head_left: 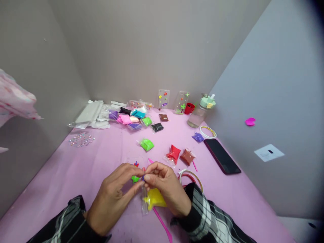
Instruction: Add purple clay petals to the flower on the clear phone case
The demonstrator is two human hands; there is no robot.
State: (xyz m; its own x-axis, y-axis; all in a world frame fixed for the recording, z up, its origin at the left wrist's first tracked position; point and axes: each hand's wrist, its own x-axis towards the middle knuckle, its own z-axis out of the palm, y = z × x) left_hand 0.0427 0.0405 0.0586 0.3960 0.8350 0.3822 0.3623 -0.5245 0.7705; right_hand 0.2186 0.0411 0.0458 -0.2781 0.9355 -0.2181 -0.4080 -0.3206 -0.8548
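Note:
My left hand (115,190) and my right hand (168,185) meet over the near middle of the table. Between their fingertips is a small purple piece of modelling clay (143,177), mostly covered by the fingers. Both hands are closed in a pinch on it. Under my right hand lies a bag of yellow clay (155,198). Behind my left fingers are small green clay pieces (135,179), partly hidden, with red and blue bits (136,164) just beyond. A pink modelling tool (162,223) extends towards me from beneath the yellow bag.
Bags of red clay (173,154), brown clay (187,157) and green clay (147,144) lie beyond my hands. Tape rolls (199,180) and a phone (222,157) are on the right. Farther back stand a bottle (196,116), a red cup (189,108) and decorated clear cases (164,99).

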